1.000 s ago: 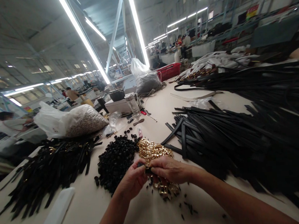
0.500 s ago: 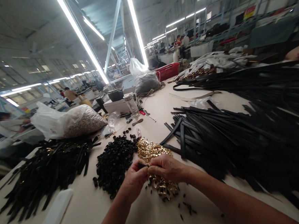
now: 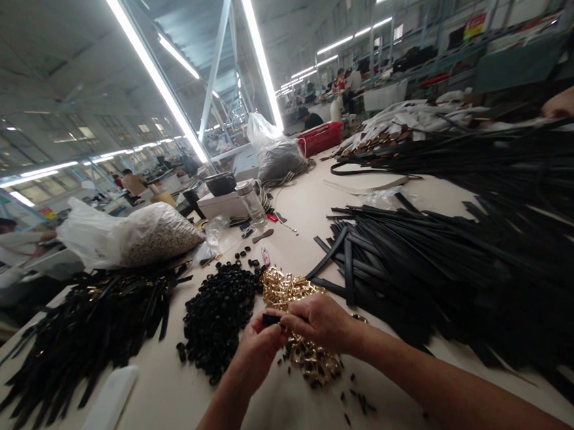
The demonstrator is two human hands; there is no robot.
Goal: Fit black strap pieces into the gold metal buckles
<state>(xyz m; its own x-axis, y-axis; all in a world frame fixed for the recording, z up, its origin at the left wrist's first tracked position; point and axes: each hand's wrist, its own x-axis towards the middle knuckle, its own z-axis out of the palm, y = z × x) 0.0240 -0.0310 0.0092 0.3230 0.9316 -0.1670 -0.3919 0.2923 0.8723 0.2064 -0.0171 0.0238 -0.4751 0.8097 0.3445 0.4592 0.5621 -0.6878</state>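
My left hand (image 3: 261, 344) pinches a short black strap piece (image 3: 271, 319), whose end shows between the fingertips. My right hand (image 3: 320, 319) meets it from the right, its fingers closed around the other end of the same piece. Both hands are held over a heap of gold buckles (image 3: 287, 286), which shows in front of and below them. Just left of the hands lies a pile of small black loops (image 3: 220, 314). Long black straps (image 3: 417, 252) are spread on the right. The far end of the piece inside my right hand is hidden.
Finished-looking black straps with gold bits (image 3: 92, 320) lie at left, near a white object (image 3: 104, 414). Behind stand a bag of small parts (image 3: 155, 236), a glass jar (image 3: 250, 201) and a red basket (image 3: 318, 139). Another person's hand (image 3: 571, 100) is at the right edge.
More of the black piece shows above my left fingers. My right hand has shifted slightly and its wrist has turned. The other person's hand at the right edge reaches further in.
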